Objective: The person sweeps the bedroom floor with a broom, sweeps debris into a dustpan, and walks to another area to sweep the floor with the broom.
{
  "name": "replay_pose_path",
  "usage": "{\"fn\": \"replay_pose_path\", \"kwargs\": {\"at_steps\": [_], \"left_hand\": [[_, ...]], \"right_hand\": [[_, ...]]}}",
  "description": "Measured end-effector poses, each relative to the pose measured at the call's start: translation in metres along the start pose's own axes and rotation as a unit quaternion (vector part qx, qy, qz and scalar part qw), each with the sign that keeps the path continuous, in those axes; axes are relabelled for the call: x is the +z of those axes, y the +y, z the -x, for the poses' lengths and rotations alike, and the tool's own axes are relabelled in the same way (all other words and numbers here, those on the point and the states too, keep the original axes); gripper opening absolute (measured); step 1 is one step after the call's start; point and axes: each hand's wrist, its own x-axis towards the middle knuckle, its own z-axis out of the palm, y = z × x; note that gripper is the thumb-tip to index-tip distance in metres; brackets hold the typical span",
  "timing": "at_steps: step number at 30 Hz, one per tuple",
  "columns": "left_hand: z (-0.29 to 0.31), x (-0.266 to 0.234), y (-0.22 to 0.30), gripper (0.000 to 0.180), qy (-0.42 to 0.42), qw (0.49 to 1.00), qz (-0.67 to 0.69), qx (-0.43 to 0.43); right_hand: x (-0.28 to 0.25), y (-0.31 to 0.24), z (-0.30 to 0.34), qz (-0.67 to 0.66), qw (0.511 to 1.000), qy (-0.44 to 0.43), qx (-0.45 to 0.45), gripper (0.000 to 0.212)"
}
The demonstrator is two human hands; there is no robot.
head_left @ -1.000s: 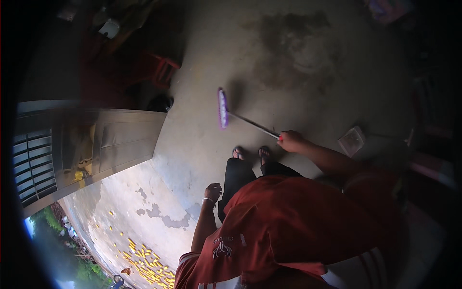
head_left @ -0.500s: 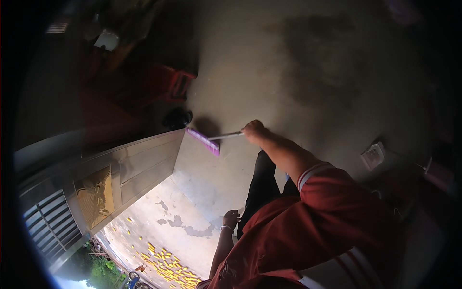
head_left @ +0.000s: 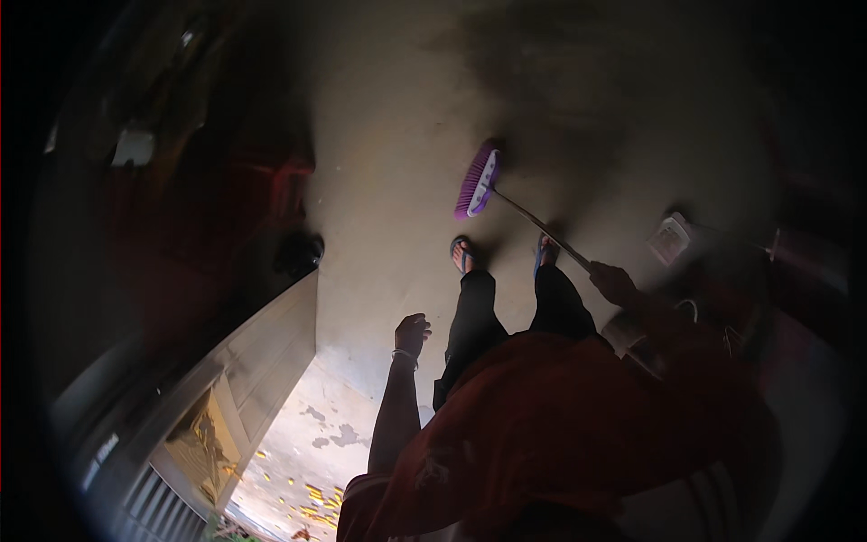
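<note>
My right hand point(head_left: 612, 282) is closed around the thin handle of a broom point(head_left: 542, 224). The broom's purple bristles and white-and-purple head point(head_left: 479, 183) are ahead of my feet, over the concrete floor; I cannot tell if they touch it. My left hand point(head_left: 414, 334), with a pale band at the wrist, hangs by my left leg. Its fingers are loosely bent and somewhat apart, with nothing seen in them. My feet, in dark flip-flops point(head_left: 462, 255), stand between the left hand and the broom.
A metal door point(head_left: 262, 361) with a gold panel stands at the left. Beyond it, yellow corn cobs point(head_left: 321, 506) lie on the sunlit ground. Red objects point(head_left: 289, 185) and a black item point(head_left: 298, 256) sit in shadow at the left. A dustpan-like pale piece point(head_left: 670, 238) lies at the right.
My right hand has swung the broom from the door's edge to the right, lifting its bristles round to face left. My left hand has moved forward. The view has turned away from the doorway.
</note>
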Motion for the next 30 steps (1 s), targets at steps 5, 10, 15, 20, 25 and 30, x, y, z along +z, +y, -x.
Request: {"fn": "replay_pose_path", "kwargs": {"at_steps": [5, 10, 15, 20, 25, 30], "left_hand": [[-0.012, 0.027, 0.01, 0.023, 0.0, 0.994, -0.108, -0.034], [-0.007, 0.045, -0.008, 0.022, 0.015, 0.988, -0.136, -0.068], [0.022, 0.085, -0.024, 0.019, 0.036, 0.995, -0.03, -0.09], [0.034, 0.166, -0.023, 0.022, -0.024, 0.96, -0.272, -0.06], [0.0, 0.228, 0.001, 0.027, -0.106, 0.866, -0.488, 0.013], [-0.038, 0.289, 0.043, 0.019, -0.125, 0.942, -0.312, 0.02]], "right_hand": [[-0.012, 0.02, 0.048, -0.067, 0.995, 0.072, 0.004, 0.023], [-0.025, 0.02, -0.058, -0.156, 0.978, 0.126, 0.057, 0.025], [-0.056, 0.006, -0.223, -0.328, 0.937, 0.095, 0.079, 0.025], [-0.073, 0.027, -0.305, -0.245, 0.959, 0.018, 0.14, 0.025], [0.006, 0.109, -0.199, -0.227, 0.961, -0.048, 0.151, 0.025], [0.034, 0.198, -0.022, -0.223, 0.971, 0.007, 0.09, 0.027]]}}
